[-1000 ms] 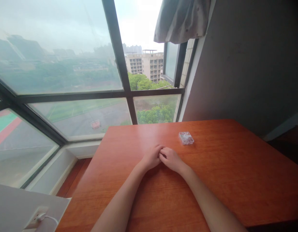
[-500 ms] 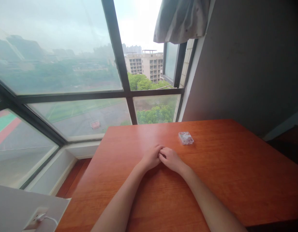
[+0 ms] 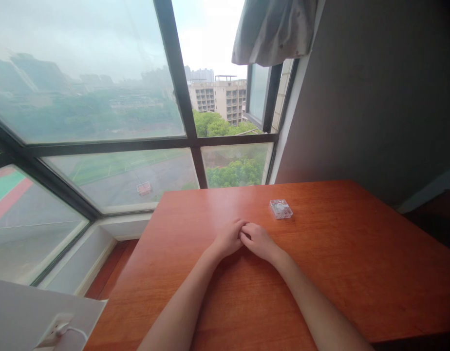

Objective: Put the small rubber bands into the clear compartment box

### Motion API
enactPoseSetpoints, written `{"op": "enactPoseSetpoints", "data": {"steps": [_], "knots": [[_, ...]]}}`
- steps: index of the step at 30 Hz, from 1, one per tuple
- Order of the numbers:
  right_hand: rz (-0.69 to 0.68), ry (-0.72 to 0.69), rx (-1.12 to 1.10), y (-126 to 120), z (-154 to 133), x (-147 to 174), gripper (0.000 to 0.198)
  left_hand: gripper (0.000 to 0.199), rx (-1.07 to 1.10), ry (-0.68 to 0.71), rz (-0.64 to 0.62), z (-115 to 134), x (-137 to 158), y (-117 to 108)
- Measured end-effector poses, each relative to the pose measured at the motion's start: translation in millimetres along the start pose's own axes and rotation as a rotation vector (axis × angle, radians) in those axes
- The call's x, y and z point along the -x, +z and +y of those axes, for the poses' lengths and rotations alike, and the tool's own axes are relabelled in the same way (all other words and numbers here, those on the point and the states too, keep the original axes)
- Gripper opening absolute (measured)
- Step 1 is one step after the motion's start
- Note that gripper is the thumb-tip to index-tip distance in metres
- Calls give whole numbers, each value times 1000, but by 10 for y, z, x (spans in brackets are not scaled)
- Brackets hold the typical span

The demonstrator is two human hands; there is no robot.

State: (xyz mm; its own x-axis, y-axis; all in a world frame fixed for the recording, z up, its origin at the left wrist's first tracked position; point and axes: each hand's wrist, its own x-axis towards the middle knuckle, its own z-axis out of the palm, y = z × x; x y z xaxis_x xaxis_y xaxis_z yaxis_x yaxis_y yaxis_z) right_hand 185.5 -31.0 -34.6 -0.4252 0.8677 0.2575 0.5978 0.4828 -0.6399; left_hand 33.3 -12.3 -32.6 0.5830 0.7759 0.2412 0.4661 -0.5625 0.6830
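My left hand (image 3: pixel 228 240) and my right hand (image 3: pixel 260 240) rest together on the wooden table (image 3: pixel 338 273), their fingers closed and overlapping at the tips. No object shows in either hand, though the palms face down and are hidden. Beyond my right hand, a little to its right, lies a small clear plastic box (image 3: pixel 281 208). It is square, with its lid on and several compartments inside. Small items seem to fill the compartments, too small to name. Neither hand touches the box.
A large window (image 3: pixel 115 180) with dark frames borders the table's left and far sides. A grey curtain (image 3: pixel 274 31) hangs above the far edge. To the right stands a grey wall (image 3: pixel 364 107). At lower left, a white plug (image 3: pixel 62 330) sits in a wall socket.
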Motion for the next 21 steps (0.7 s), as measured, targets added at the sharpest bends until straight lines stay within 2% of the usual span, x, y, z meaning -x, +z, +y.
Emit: {"op": "enactPoseSetpoints", "data": {"steps": [21], "knots": [[-7,22,10,-9,-23,5,17,43,-6,3,6,17,3,-3]]}}
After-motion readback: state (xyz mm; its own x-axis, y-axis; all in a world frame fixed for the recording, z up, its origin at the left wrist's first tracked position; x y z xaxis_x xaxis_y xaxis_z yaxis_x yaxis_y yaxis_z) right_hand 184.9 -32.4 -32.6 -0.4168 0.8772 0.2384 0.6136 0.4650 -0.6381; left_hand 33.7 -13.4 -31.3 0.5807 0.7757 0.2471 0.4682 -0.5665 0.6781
